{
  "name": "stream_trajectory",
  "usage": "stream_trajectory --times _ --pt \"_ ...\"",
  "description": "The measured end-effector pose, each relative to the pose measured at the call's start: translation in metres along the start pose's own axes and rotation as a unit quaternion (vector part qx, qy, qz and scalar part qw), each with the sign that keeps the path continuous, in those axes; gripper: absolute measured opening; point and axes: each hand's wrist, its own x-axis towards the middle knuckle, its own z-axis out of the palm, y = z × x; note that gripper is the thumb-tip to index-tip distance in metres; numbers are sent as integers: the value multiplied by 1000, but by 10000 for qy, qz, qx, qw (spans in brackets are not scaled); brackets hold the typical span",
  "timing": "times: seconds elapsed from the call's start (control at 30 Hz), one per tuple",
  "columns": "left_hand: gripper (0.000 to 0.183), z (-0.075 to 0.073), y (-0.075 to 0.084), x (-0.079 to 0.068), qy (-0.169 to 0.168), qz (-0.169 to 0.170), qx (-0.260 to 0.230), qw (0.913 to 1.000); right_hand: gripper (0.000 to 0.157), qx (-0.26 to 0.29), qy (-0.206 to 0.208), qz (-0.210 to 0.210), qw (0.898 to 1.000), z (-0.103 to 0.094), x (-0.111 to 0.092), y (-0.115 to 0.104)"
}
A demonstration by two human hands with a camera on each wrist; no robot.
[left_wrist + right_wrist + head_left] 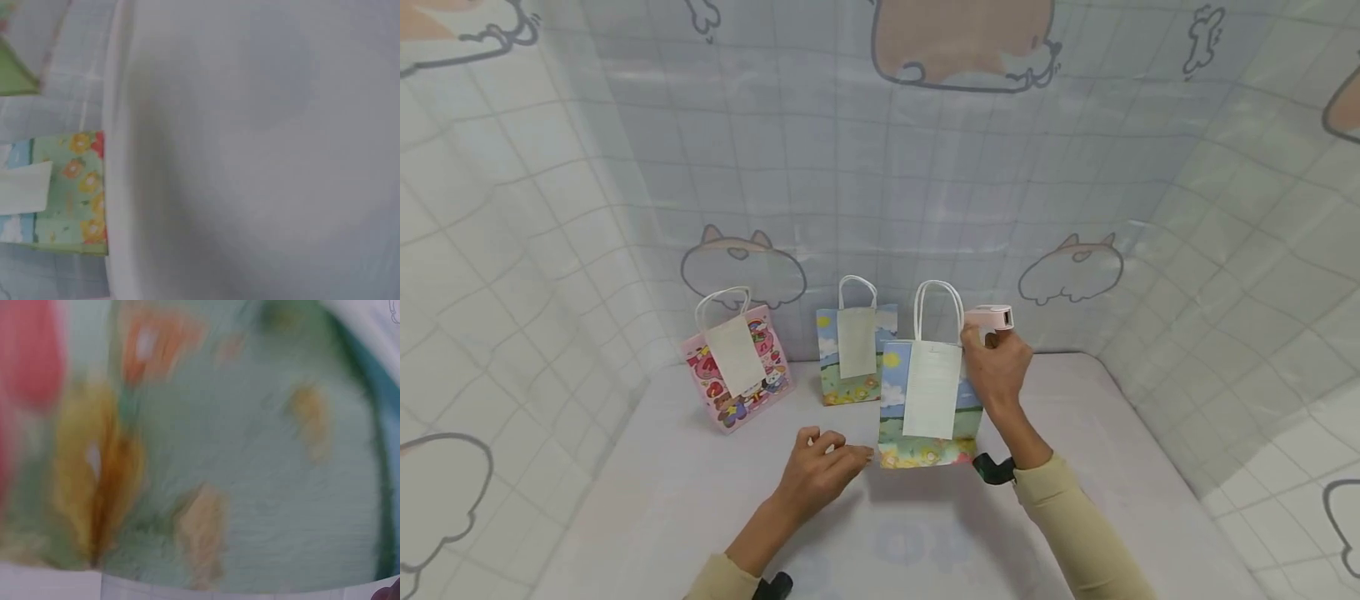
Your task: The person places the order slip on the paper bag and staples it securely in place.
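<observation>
My right hand (997, 367) grips the upper right edge of a landscape-print paper bag (891, 417), and a small pink stapler (988, 317) sticks out above its fingers. This bag has white twisted handles and a white paper strip (931, 392) down its front. A shadow lies under the bag, which is held up over the table. Its flower print (262, 487) fills most of the right wrist view, blurred. My left hand (823, 471) holds nothing; its fingers are loosely curled, with the fingertips close by the bag's lower left corner.
Behind stands a matching landscape bag (827, 367), also in the left wrist view as a flowered bag (69, 200). Left of it, a pink cartoon-print bag (760, 333) leans tilted. Cloth walls with a grid pattern (910, 183) enclose the white table (700, 500) at the back and sides.
</observation>
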Motion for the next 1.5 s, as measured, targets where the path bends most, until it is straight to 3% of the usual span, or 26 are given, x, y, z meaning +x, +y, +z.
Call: stream_trajectory --times 0.13,0.3,0.63,0.8,1.0,1.13,1.33,1.43,1.5 --pt "17 -9 -7 7 130 -277 -73 9995 15 -154 42 -155 9998 -1 1 -1" --pt "23 -15 -14 26 260 -689 -260 9969 17 -234 40 -223 9995 0 3 -1" --pt "30 -10 -24 71 837 -1012 -466 9902 18 -135 -198 -643 9976 8 -3 4" --pt "41 -4 -29 85 838 -1629 -790 9799 21 -51 -218 -845 9962 11 -9 6" --pt "38 3 -35 92 466 -2592 -1256 9565 20 164 -159 -1028 9944 14 -14 6" --pt "25 6 -37 93 172 -2979 -1582 9412 22 194 -120 -1174 9928 15 -17 9" --pt "12 10 -42 93 84 -3192 -1682 9326 24 -190 -213 -1102 9935 11 -16 18" --pt "10 15 -47 93 116 -3212 -1643 9326 27 -509 -449 -752 9949 2 -13 25" --pt "8 18 -51 93 148 -3248 -1598 9321 28 -745 -885 -322 9928 -7 -11 33"
